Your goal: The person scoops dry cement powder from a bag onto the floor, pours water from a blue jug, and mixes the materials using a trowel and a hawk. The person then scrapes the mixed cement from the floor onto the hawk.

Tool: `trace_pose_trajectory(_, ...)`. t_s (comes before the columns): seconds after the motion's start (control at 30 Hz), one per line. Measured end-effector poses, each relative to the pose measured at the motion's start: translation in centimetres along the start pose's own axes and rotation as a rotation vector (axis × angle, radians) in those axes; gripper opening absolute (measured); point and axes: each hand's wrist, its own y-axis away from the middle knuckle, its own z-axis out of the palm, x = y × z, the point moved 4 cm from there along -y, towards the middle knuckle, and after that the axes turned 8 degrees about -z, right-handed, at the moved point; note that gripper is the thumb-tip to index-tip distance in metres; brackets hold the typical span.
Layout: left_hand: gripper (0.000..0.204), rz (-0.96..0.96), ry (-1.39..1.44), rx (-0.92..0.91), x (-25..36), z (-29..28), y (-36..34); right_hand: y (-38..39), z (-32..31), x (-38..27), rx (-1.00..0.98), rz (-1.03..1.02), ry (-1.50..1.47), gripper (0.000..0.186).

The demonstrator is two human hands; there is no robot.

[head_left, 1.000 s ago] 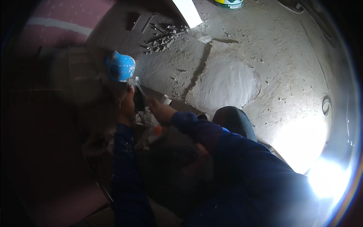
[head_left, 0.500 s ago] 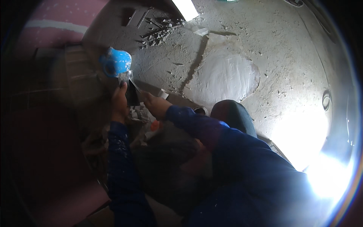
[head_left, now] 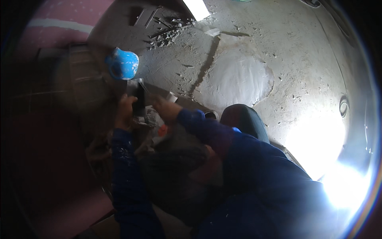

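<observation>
My left hand (head_left: 125,108) is closed round a dark, flat tool (head_left: 138,95) with a pale, smeared metal top. My right hand (head_left: 166,108), slightly blurred, is closed beside it, apparently on a thin metal scraper (head_left: 144,85) angled against the flat tool; its handle is hidden. Just beyond the tools sits a blue plastic container (head_left: 123,65) spattered with white material. Crumpled pale scraps (head_left: 149,117) and a small orange item (head_left: 162,130) lie under my hands.
A smooth grey-white patch (head_left: 234,83) lies on the rough, dusty floor (head_left: 298,59). Behind are debris (head_left: 167,38), a white board (head_left: 195,8) and a pink panel (head_left: 63,24). My knee (head_left: 242,119) is right of my hands. A bright light (head_left: 346,185) glares at lower right.
The whole view has shifted slightly up and left. The flat tool and my left hand have dropped a little away from the blue container; my hands keep their closed grips.
</observation>
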Motion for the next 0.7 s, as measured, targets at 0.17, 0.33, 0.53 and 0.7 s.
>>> trace_pose_trajectory(0.17,0.033,-0.562,0.846,0.138,0.7,-0.4,2.2,1.1,-2.7,4.0,0.056,0.449,-0.605,0.054)
trace_pose_trajectory(0.33,0.024,-0.585,1.347,-0.183,-0.3,-2.2,2.1,3.0,-6.9,1.7,0.035,0.661,-0.879,0.057)
trace_pose_trajectory(0.53,0.026,-0.348,1.83,-1.045,-0.4,-0.6,2.6,0.7,-8.2,-4.7,0.282,-0.016,-0.298,0.056)
trace_pose_trajectory(0.7,0.046,-0.345,1.415,-0.588,-0.4,1.2,1.5,1.3,-7.5,-10.5,0.008,-0.004,-0.186,0.051)
